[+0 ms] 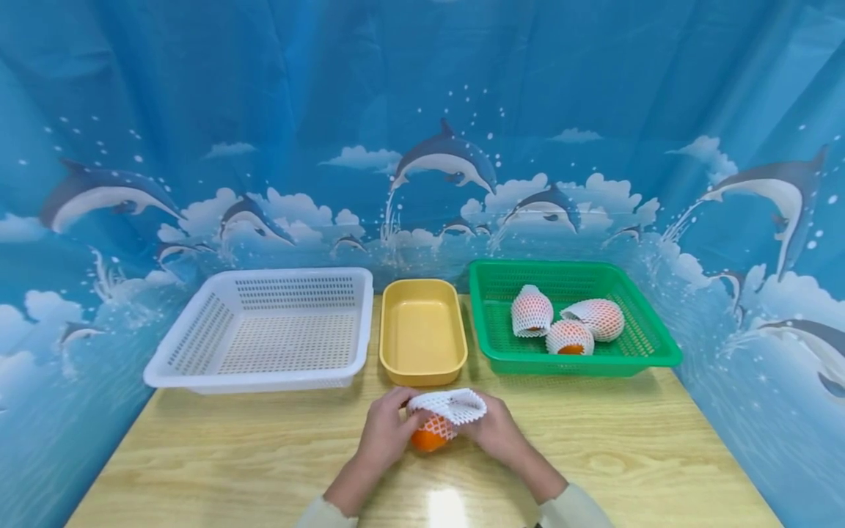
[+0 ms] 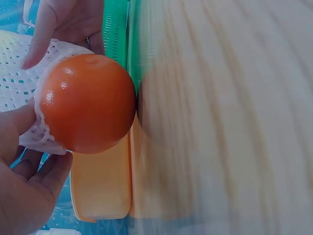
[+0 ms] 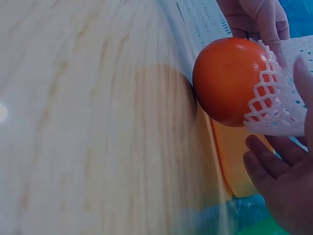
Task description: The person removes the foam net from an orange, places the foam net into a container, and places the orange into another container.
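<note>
A glossy orange [image 2: 90, 105] touches the tabletop, partly covered by a white foam net sleeve [image 1: 455, 405]. The sleeve's loose end spreads beyond the fruit toward my right hand. My left hand [image 1: 389, 429] grips the netted orange from the left, its thumb on the net and its fingertips against the fruit's side. At the right, my right hand [image 3: 288, 181] is around the loose net with thumb and fingers apart. Some of its fingers are behind the net in the head view.
Behind the hands stands a yellow tray [image 1: 424, 372]. To its left is a white basket [image 1: 257, 381]; on its right a green basket [image 1: 581, 364] holds three netted fruits [image 1: 532, 312]. A dolphin-print curtain [image 1: 422, 88] hangs behind the wooden table [image 1: 251, 455].
</note>
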Action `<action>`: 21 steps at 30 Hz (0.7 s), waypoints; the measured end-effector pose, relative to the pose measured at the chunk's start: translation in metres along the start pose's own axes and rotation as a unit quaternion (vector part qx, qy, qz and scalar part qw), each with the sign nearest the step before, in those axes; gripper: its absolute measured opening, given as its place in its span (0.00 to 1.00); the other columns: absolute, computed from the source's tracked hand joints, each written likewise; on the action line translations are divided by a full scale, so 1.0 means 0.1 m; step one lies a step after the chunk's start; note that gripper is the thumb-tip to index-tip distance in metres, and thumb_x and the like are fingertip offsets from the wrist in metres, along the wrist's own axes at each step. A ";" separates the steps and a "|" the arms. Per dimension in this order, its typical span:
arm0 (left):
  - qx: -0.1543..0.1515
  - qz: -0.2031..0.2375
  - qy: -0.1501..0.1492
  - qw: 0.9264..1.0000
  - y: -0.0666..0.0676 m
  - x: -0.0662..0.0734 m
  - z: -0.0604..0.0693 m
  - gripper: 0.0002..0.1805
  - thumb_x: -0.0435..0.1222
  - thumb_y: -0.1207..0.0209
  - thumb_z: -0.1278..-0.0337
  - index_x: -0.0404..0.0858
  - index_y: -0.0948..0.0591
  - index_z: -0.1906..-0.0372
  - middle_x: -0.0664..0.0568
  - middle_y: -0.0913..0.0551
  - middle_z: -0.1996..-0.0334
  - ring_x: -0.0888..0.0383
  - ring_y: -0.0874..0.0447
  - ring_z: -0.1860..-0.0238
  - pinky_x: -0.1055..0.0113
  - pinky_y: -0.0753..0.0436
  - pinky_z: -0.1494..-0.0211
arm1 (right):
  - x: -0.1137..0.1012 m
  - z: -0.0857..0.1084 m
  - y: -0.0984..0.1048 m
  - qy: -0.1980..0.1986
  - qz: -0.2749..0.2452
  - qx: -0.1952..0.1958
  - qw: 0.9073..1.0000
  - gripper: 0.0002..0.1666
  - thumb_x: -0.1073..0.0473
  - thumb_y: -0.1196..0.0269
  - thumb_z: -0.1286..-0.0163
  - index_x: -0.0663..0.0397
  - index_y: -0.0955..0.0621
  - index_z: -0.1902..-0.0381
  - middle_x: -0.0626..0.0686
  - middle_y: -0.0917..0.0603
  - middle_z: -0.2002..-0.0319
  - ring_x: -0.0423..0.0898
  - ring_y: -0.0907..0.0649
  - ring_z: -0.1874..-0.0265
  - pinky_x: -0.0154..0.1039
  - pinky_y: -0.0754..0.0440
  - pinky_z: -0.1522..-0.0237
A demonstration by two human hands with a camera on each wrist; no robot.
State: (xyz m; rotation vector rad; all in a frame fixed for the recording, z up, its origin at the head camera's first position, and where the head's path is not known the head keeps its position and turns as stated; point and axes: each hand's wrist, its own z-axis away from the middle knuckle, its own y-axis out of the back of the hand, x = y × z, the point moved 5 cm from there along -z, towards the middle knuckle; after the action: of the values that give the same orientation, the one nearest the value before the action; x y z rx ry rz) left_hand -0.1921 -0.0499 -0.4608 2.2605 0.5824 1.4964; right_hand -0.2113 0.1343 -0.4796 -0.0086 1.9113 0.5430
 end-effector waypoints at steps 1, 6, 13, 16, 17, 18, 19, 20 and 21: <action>0.004 0.002 0.000 1.000 0.01 0.00 0.00 0.09 0.28 0.30 0.53 0.39 0.16 0.64 0.54 0.15 0.65 0.56 0.17 0.59 0.58 0.16 0.51 | 0.00 0.00 -0.02 -0.007 -0.006 -0.010 1.000 0.26 0.60 0.27 0.45 0.59 0.19 0.48 0.54 0.14 0.54 0.43 0.16 0.56 0.38 0.17 0.50; 0.018 0.005 0.010 1.000 0.02 0.00 -0.01 0.07 0.28 0.30 0.54 0.39 0.15 0.68 0.54 0.13 0.68 0.58 0.16 0.63 0.61 0.15 0.55 | 0.01 0.00 -0.08 -0.016 -0.022 -0.039 0.999 0.33 0.54 0.25 0.47 0.53 0.21 0.44 0.49 0.15 0.51 0.43 0.17 0.53 0.39 0.20 0.46; 0.032 0.024 0.014 0.999 0.03 -0.04 -0.01 0.07 0.31 0.29 0.53 0.37 0.15 0.68 0.50 0.13 0.71 0.56 0.14 0.68 0.67 0.14 0.62 | -0.03 -0.01 -0.06 -0.003 -0.002 -0.028 1.000 0.24 0.53 0.28 0.42 0.51 0.17 0.48 0.48 0.14 0.53 0.43 0.16 0.54 0.41 0.19 0.47; 0.030 0.040 0.014 0.999 0.03 -0.05 -0.01 0.06 0.31 0.29 0.53 0.37 0.16 0.69 0.50 0.13 0.71 0.56 0.14 0.68 0.69 0.14 0.62 | -0.03 -0.01 -0.04 -0.009 0.003 -0.022 1.000 0.21 0.53 0.29 0.41 0.51 0.16 0.50 0.48 0.13 0.54 0.43 0.16 0.54 0.42 0.19 0.47; 0.028 0.046 0.015 0.998 0.03 -0.05 -0.01 0.06 0.31 0.29 0.53 0.37 0.16 0.70 0.50 0.13 0.71 0.57 0.14 0.68 0.69 0.14 0.62 | -0.03 -0.01 -0.04 -0.011 0.003 -0.020 1.000 0.20 0.53 0.29 0.41 0.52 0.16 0.51 0.48 0.13 0.54 0.43 0.16 0.54 0.42 0.19 0.47; 0.026 0.050 0.015 0.998 0.03 -0.05 -0.01 0.06 0.31 0.29 0.52 0.37 0.16 0.70 0.50 0.13 0.71 0.57 0.14 0.67 0.70 0.14 0.62 | -0.03 -0.02 -0.03 -0.011 0.004 -0.017 1.000 0.20 0.53 0.29 0.41 0.53 0.16 0.52 0.48 0.13 0.55 0.43 0.15 0.55 0.42 0.19 0.47; 0.024 0.053 0.016 0.998 0.02 -0.05 -0.01 0.06 0.31 0.29 0.52 0.37 0.16 0.70 0.50 0.13 0.71 0.57 0.14 0.67 0.70 0.14 0.61 | -0.03 -0.02 -0.02 -0.010 0.007 -0.013 1.000 0.19 0.54 0.29 0.41 0.53 0.15 0.53 0.49 0.13 0.56 0.43 0.15 0.56 0.41 0.19 0.48; 0.022 0.057 0.018 0.998 0.02 -0.05 -0.01 0.06 0.31 0.29 0.52 0.37 0.16 0.69 0.50 0.13 0.71 0.56 0.14 0.67 0.70 0.14 0.61 | -0.03 -0.02 -0.02 -0.008 0.010 -0.009 1.000 0.18 0.55 0.29 0.41 0.54 0.15 0.54 0.50 0.12 0.57 0.43 0.15 0.57 0.41 0.18 0.49; 0.020 0.060 0.020 0.998 0.02 -0.05 -0.01 0.06 0.32 0.29 0.51 0.36 0.16 0.69 0.49 0.13 0.70 0.56 0.13 0.66 0.70 0.14 0.61 | -0.04 -0.02 -0.01 -0.009 0.014 -0.004 1.000 0.17 0.56 0.29 0.41 0.55 0.15 0.55 0.50 0.12 0.58 0.42 0.15 0.58 0.39 0.18 0.50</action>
State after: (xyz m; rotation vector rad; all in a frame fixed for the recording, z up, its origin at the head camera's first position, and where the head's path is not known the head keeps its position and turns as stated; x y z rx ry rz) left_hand -0.1948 -0.0544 -0.4634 2.3382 0.4991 1.6039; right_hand -0.2111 0.1315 -0.4760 0.0173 1.8951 0.5669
